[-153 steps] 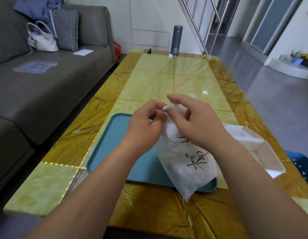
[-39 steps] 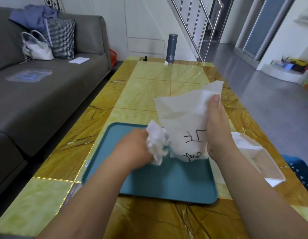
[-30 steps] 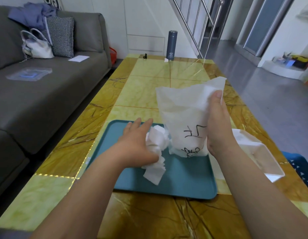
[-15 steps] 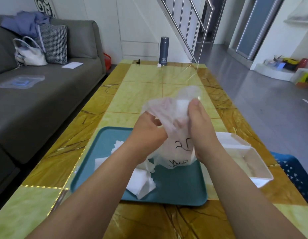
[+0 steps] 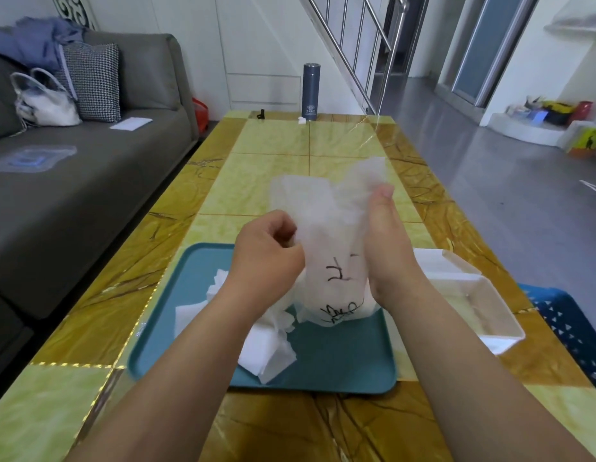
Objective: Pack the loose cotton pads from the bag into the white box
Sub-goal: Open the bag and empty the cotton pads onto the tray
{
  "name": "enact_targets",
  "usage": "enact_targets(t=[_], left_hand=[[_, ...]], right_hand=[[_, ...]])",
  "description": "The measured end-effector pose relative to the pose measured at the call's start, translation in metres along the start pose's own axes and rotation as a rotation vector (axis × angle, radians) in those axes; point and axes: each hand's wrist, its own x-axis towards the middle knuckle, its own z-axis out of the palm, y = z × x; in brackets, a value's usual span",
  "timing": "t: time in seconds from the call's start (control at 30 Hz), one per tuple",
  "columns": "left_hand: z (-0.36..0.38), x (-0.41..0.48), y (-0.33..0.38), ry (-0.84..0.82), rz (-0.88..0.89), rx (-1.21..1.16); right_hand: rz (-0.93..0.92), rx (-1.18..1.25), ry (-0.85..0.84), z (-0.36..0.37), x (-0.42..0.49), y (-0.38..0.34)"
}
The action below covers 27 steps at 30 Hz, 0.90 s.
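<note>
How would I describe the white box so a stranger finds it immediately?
Find the yellow table. On its near end lies a teal tray; the white box stands right of it. Unlike the soft bag, it is rigid and open.

on the table point(image 5: 283, 181) the tray point(image 5: 340, 365) carries loose cotton pads point(image 5: 269, 356); the bag point(image 5: 333, 248) is above it, the box point(image 5: 470, 280) just right, the sofa point(image 5: 89, 195) left.
</note>
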Motion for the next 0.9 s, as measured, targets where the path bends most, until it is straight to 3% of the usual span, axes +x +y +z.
enact_targets(t=[0.07,0.13,0.2,0.33,0.5,0.63,0.7,0.8,0.9], left_hand=[[-0.015,0.003,-0.005,-0.026,0.002,0.28],[-0.028,0.004,-0.008,-0.158,-0.077,0.608],[-0.031,0.002,-0.011,-0.219,-0.098,0.782],[-0.015,0.002,-0.015,-0.176,0.113,0.611],[-0.001,0.0,-0.033,-0.243,0.094,0.617],[0.004,0.0,-0.032,-0.261,0.213,0.686],[0.006,-0.005,-0.029,-0.349,0.269,0.586],[0.008,-0.012,-0.024,-0.427,0.115,0.401],[0.008,-0.012,-0.019,-0.39,0.026,0.318]], right_hand=[[-0.001,0.061,0.05,-0.005,0.003,-0.002],[-0.015,0.088,0.058,-0.007,0.004,-0.003],[-0.02,0.093,0.053,-0.005,0.003,-0.004],[-0.024,0.013,-0.053,-0.002,-0.007,-0.002],[0.08,-0.163,-0.176,-0.017,-0.024,0.018],[0.184,-0.552,-0.175,-0.021,-0.026,0.021],[0.18,-0.63,-0.152,-0.016,-0.025,0.018],[0.154,-0.561,-0.12,-0.01,-0.027,0.005],[0.111,-0.464,-0.099,-0.009,-0.027,-0.007]])
